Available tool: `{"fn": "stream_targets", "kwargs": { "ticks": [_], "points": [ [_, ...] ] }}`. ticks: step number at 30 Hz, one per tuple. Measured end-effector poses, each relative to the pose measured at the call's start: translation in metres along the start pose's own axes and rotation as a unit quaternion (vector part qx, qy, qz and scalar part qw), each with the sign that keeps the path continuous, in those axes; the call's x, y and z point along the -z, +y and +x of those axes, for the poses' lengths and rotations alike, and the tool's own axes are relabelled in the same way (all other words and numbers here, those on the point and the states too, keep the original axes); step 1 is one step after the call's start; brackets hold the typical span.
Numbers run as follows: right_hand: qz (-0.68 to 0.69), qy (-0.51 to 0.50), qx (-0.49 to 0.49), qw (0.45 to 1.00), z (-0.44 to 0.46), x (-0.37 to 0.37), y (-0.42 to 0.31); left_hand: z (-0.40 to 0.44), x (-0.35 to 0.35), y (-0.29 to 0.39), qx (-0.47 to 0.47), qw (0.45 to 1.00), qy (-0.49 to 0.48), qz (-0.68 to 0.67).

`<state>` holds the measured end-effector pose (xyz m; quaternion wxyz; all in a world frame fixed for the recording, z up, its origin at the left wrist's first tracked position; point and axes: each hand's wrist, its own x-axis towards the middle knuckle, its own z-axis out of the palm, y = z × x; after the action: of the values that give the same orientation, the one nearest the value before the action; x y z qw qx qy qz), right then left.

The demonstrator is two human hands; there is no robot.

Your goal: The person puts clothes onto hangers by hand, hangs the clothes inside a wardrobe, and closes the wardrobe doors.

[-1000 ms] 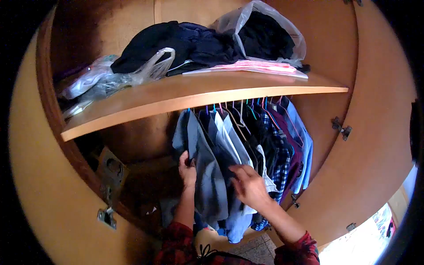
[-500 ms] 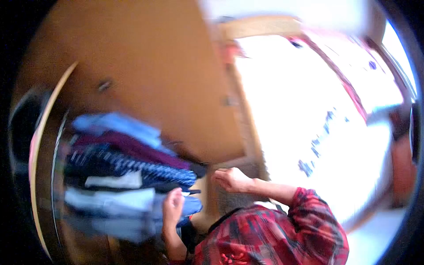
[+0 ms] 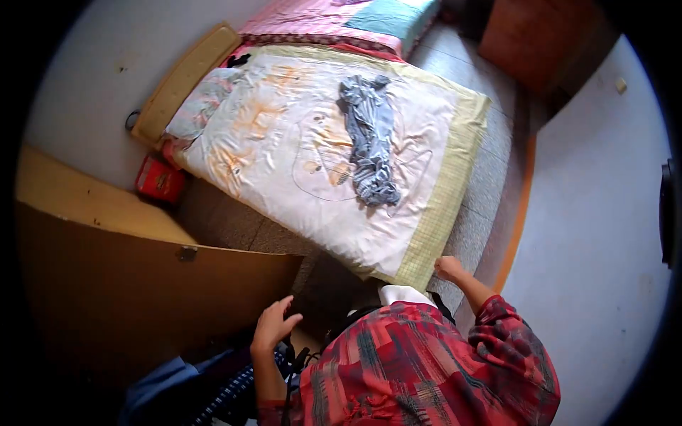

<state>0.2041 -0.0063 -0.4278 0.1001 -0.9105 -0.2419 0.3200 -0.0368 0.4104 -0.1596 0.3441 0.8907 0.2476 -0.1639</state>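
My left hand [image 3: 275,325] is raised at the lower middle, fingers apart and holding nothing, near the edge of the open wardrobe door [image 3: 142,298] and above the hanging clothes [image 3: 234,387]. To the right, my right hand [image 3: 449,268] is by the near corner of the bed [image 3: 312,206], with its fingers curled together; whether anything is inside them I cannot make out. A crumpled grey garment [image 3: 371,142] lies lengthwise on the white and yellow bed cover, out of reach of both hands.
A red box [image 3: 158,179] stands beside the wooden headboard [image 3: 186,85]. Behind the bed is another one with pink and green covers [image 3: 320,21]. A brown cabinet [image 3: 533,42] is at the back right, and a pale wall [image 3: 597,213] runs along the right.
The view has swung right from the wardrobe to the bed. My left hand has come off the grey clothes and opened. My right hand has moved away from the clothes to the right.
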Motion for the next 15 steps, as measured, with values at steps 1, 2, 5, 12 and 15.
{"fn": "stream_targets", "kwargs": {
  "ticks": [1, 2, 5, 12, 15],
  "points": [
    [0.086, 0.057, -0.019, 0.995, -0.013, -0.012, -0.002, 0.012, 0.006, 0.003, -0.041, 0.999, -0.007, -0.001],
    [0.090, 0.054, -0.034, 0.994, -0.028, -0.026, -0.003, 0.026, 0.006, 0.001, -0.087, 0.996, -0.013, 0.018],
    [0.365, -0.056, -0.260, 0.892, -0.082, -0.059, -0.023, 0.054, 0.005, 0.005, -0.143, 0.988, -0.060, 0.019],
    [0.400, -0.063, -0.320, 0.856, -0.148, -0.093, -0.052, 0.074, -0.020, -0.027, -0.179, 0.974, -0.133, 0.048],
    [0.392, -0.038, -0.331, 0.857, -0.126, -0.082, -0.067, 0.075, -0.019, -0.042, -0.179, 0.972, -0.154, -0.006]
  ]
}}
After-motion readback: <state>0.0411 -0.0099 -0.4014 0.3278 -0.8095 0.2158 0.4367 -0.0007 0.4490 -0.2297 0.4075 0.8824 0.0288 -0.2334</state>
